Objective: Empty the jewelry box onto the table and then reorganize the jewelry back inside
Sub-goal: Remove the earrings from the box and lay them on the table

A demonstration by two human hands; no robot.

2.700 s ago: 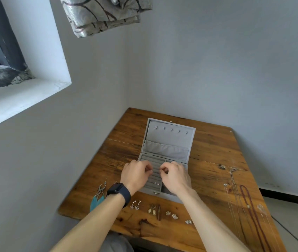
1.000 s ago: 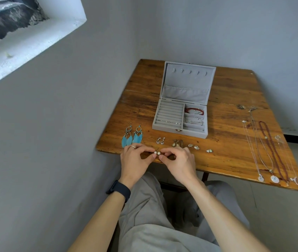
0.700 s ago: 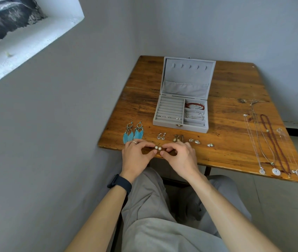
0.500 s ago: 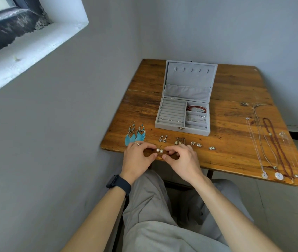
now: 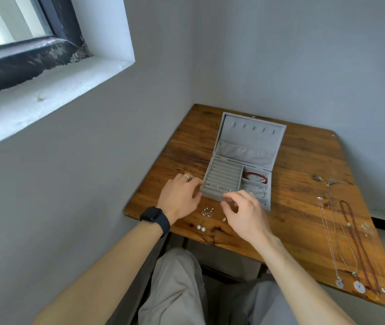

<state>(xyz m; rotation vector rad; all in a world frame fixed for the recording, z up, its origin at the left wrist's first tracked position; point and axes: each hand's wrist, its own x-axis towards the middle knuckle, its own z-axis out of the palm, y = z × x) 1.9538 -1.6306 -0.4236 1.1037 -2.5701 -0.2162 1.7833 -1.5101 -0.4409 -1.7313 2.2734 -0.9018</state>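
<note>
At the jewelry box (image 5: 252, 137), left hand (image 5: 179, 198) and right hand (image 5: 245, 215) fingers curl; grip cannot be told.

Your tabletop (image 5: 304, 160) is worn, knotty wood with a slight sheen. The jewelry box (image 5: 247, 146) looks covered in matt grey cloth, soft like felt. The pearl studs (image 5: 200, 228) shine smooth; the necklaces (image 5: 334, 231) are thin bright metal chains.
</note>
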